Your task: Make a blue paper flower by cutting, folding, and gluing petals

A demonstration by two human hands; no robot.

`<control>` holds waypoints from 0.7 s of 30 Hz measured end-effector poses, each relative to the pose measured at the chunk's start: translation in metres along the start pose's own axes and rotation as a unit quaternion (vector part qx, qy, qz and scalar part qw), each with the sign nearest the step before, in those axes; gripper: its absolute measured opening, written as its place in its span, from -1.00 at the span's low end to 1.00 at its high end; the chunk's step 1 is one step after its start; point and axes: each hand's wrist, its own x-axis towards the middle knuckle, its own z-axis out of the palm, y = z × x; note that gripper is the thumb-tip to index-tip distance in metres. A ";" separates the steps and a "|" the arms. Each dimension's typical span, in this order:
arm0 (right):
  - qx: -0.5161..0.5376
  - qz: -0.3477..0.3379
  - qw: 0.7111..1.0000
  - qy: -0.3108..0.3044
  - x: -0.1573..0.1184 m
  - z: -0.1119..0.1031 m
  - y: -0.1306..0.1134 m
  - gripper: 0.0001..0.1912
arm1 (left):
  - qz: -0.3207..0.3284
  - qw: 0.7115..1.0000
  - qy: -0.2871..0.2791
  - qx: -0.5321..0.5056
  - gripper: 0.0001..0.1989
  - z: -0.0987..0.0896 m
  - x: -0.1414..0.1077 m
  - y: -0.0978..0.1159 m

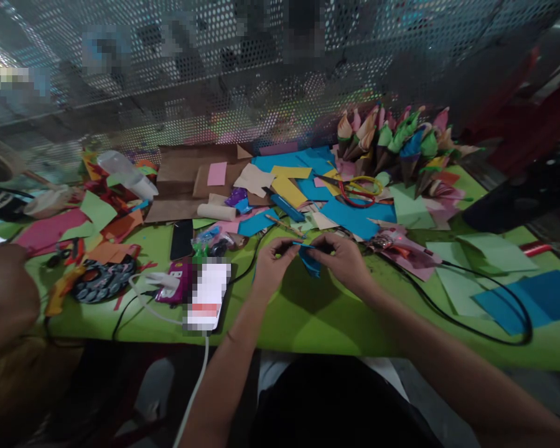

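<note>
A small piece of blue paper (310,262) is held up over the front middle of the green table (317,317). My left hand (276,258) pinches its left end, and my right hand (338,255) grips it from the right. Part of the paper hangs below the fingers, and its exact shape is partly hidden by them. Just beyond my hands lie a blue utility knife (287,207), a thin wooden stick (277,221) and scraps of blue paper. Yellow-and-red handled scissors (358,191) rest farther back on the coloured sheets.
Paper cones with coloured tops (404,140) are bunched at the back right. A lit phone (210,295) and a purple power strip (173,283) sit left of my hands. A black cable (476,333) loops across the right side. Another person's arm (7,286) shows at far left.
</note>
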 end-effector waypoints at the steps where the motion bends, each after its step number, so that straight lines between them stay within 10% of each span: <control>1: -0.002 0.000 1.000 0.002 0.000 0.000 -0.001 -0.80 | -0.004 1.000 0.003 -0.003 -0.76 0.000 0.000 -0.001; 21: -0.004 -0.012 1.000 0.006 -0.001 -0.001 -0.004 -0.87 | -0.019 1.000 0.008 -0.022 -0.83 0.000 0.000 0.004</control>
